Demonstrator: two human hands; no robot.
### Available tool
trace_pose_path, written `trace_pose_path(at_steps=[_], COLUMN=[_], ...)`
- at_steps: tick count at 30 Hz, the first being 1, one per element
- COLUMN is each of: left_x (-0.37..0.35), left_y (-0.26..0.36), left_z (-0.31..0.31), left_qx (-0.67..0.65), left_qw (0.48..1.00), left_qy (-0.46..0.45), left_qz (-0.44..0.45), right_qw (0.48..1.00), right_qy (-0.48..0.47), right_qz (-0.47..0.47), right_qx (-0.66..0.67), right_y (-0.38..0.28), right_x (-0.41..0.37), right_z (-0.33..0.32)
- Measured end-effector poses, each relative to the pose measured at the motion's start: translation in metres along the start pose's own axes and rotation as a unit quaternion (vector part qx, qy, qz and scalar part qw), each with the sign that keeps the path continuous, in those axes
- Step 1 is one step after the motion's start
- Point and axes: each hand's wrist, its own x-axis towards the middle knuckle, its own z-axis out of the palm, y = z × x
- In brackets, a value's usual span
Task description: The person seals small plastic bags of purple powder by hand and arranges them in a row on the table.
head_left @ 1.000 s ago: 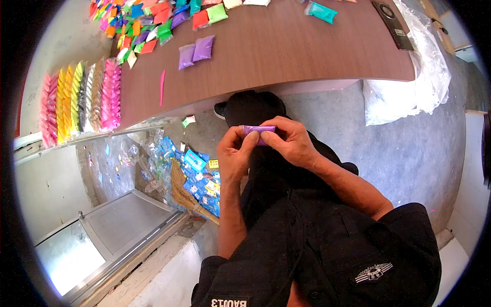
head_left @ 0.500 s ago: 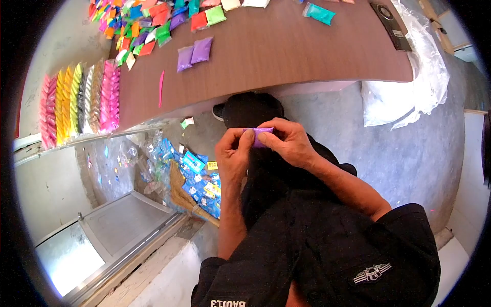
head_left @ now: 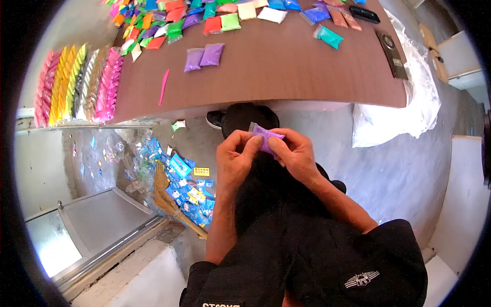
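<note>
A small purple packet is held over my lap, in front of the table edge. My left hand pinches its left side between thumb and fingers. On its right side, the thumb and fingers of my right hand are closed round it. A clear plastic edge sticks up at the packet's upper left. Two more purple packets lie side by side on the brown table, and a thin pink tool lies to their left.
Many coloured packets cover the table's far side. Strips of coloured packets stand at its left end. A teal packet, a dark device and plastic sheeting are at the right. A broom lies by blue wrappers on the floor.
The view has shifted, showing more of the table's far side. The packet between my hands is tilted and more of it shows, with its clear edge now raised.
</note>
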Motion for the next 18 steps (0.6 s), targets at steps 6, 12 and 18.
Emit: trace_pose_path(at_steps=[6,12,18], left_x=[0.012,0.017,0.02], left_y=[0.014,-0.004,-0.014], left_z=[-0.003,-0.037,-0.06], left_qx=[-0.11,-0.097,-0.108], left_qw=[0.991,0.985,0.979], left_qy=[0.075,0.135,0.16], left_qz=[-0.025,-0.039,-0.061], right_qw=[0.982,0.934,0.823], right_qy=[0.078,0.163,0.27], right_qz=[-0.163,-0.252,-0.324], right_qx=[-0.056,-0.192,-0.381], right_y=[-0.036,-0.074,-0.072], right_x=[0.019,0.081,0.117], right_z=[-0.007,-0.044,-0.051])
